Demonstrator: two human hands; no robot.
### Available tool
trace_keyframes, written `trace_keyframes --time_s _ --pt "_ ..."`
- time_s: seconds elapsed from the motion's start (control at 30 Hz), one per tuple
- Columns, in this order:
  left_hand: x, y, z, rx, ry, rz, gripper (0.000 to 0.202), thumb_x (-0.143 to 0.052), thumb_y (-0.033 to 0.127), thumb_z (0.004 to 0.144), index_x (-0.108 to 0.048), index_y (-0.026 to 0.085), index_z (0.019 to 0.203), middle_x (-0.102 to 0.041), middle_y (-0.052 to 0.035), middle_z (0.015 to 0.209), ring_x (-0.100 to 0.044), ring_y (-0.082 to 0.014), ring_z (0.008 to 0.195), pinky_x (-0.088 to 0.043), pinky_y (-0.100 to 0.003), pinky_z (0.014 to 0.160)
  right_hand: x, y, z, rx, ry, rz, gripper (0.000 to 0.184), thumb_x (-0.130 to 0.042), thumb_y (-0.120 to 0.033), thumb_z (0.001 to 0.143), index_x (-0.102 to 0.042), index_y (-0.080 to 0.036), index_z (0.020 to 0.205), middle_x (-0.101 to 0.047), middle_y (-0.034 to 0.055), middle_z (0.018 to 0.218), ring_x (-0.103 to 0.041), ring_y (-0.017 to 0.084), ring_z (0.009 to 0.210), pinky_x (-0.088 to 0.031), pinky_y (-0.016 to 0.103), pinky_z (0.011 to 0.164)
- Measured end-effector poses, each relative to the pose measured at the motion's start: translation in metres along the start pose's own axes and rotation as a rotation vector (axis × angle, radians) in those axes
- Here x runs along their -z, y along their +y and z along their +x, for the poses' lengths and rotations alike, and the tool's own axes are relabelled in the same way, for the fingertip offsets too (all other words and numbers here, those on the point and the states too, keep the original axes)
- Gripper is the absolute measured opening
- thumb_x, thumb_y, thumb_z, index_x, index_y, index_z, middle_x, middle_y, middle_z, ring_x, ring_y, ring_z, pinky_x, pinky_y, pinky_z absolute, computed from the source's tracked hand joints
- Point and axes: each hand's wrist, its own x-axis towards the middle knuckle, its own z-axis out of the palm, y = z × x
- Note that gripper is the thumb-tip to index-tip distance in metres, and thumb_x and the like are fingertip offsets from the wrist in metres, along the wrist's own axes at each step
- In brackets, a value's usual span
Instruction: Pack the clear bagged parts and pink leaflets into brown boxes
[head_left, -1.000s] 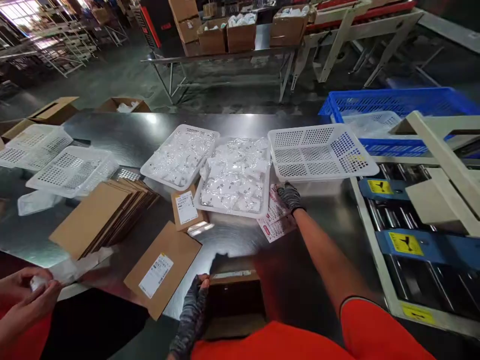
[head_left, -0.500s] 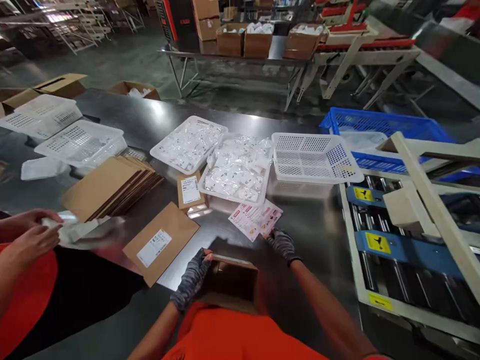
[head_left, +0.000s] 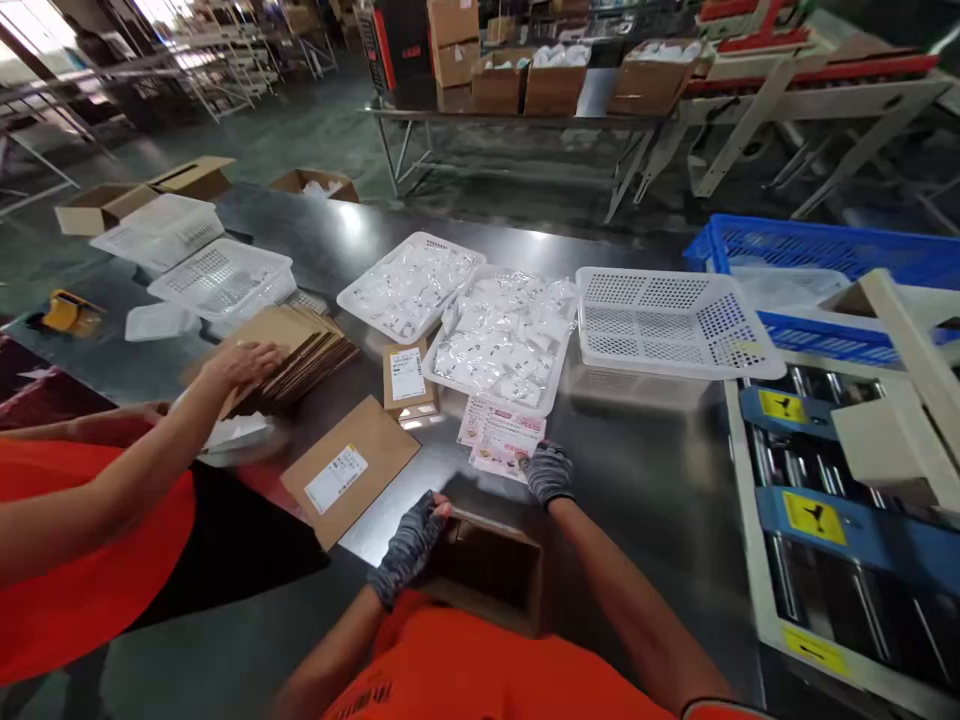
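My left hand (head_left: 411, 550), in a grey fingerless glove, grips the rim of an open cardboard box (head_left: 487, 572) just below the table edge. My right hand (head_left: 549, 473), gloved the same way, touches the lower edge of printed pink-and-white leaflets (head_left: 501, 442). Those leaflets lie below a white tray of plastic-wrapped packets (head_left: 499, 345). Left of that tray are a second packet tray (head_left: 409, 285) and a small labelled carton (head_left: 408, 378). A labelled flat cardboard mailer (head_left: 349, 468) lies near my left hand.
A co-worker's hand (head_left: 241, 365) rests on a stack of flat cardboard (head_left: 300, 350) on the steel table (head_left: 637, 520). A white perforated basket (head_left: 675, 325) stands right, beside a blue crate (head_left: 817, 250) and a roller conveyor (head_left: 810, 530).
The view has swung and shifted. The leaflets moved left to below the tray, and my right hand moved from on top of them to their lower edge. The co-worker's hand moved onto the cardboard stack.
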Motion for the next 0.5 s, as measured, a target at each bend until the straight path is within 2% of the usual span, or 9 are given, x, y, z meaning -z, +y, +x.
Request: trace_keyframes --time_s 0.1,0.17,0.23,0.37,0.43,0.5 --pt "0.001 0.006 0.001 0.017 -0.042 0.005 0.064 -0.079 0.097 0.080 -0.068 0.034 0.084 -0.069 -0.0010 0.082 -0.063 -0.0280 0.086 -0.060 -0.043 0.085 -0.009 -0.017 -0.015 0.049 -0.079 -0.001 0.048 -0.079 -0.039 0.122 -0.087 -0.009 0.159 -0.088 0.0317 0.164 -0.085 0.045 0.153 -0.065 0.050 0.131" --pt "0.001 0.007 0.002 0.013 -0.043 -0.002 0.067 -0.077 0.099 0.081 -0.066 0.034 0.083 -0.067 -0.0007 0.082 -0.062 -0.0273 0.086 -0.059 -0.043 0.085 -0.006 -0.026 -0.010 0.066 -0.132 0.003 0.040 -0.079 -0.036 0.121 -0.093 -0.010 0.149 -0.093 0.0302 0.154 -0.088 0.045 0.147 -0.067 0.050 0.127" --pt "0.000 0.007 0.002 0.011 -0.052 -0.011 0.068 -0.077 0.101 0.082 -0.064 0.034 0.082 -0.065 0.0002 0.081 -0.059 -0.0260 0.083 -0.058 -0.043 0.084 0.002 -0.035 0.003 0.079 -0.150 0.009 0.038 -0.078 -0.034 0.122 -0.094 -0.011 0.147 -0.093 0.0304 0.155 -0.087 0.045 0.151 -0.066 0.050 0.130" --pt "-0.002 0.001 0.001 0.012 -0.066 -0.036 0.068 -0.078 0.099 0.085 -0.066 0.033 0.084 -0.063 0.0016 0.080 -0.058 -0.0242 0.081 -0.057 -0.040 0.080 0.015 -0.057 0.034 0.097 -0.111 0.026 0.057 -0.080 -0.035 0.121 -0.081 -0.003 0.168 -0.073 0.0390 0.184 -0.075 0.048 0.171 -0.061 0.052 0.140" --pt "-0.003 -0.001 0.000 0.032 -0.062 -0.066 0.068 -0.081 0.099 0.084 -0.068 0.032 0.086 -0.063 0.0024 0.079 -0.058 -0.0229 0.080 -0.056 -0.038 0.079 0.015 -0.070 0.043 0.121 -0.089 0.039 0.059 -0.079 -0.035 0.120 -0.079 0.001 0.168 -0.075 0.0416 0.179 -0.080 0.051 0.165 -0.064 0.056 0.135" --pt "-0.005 -0.002 -0.001 0.057 -0.056 -0.114 0.069 -0.085 0.098 0.081 -0.069 0.031 0.088 -0.064 0.0031 0.078 -0.058 -0.0216 0.077 -0.056 -0.037 0.078 0.011 -0.079 0.044 0.211 -0.045 0.069 0.055 -0.079 -0.036 0.120 -0.082 -0.002 0.162 -0.085 0.0382 0.164 -0.085 0.050 0.154 -0.069 0.057 0.128"
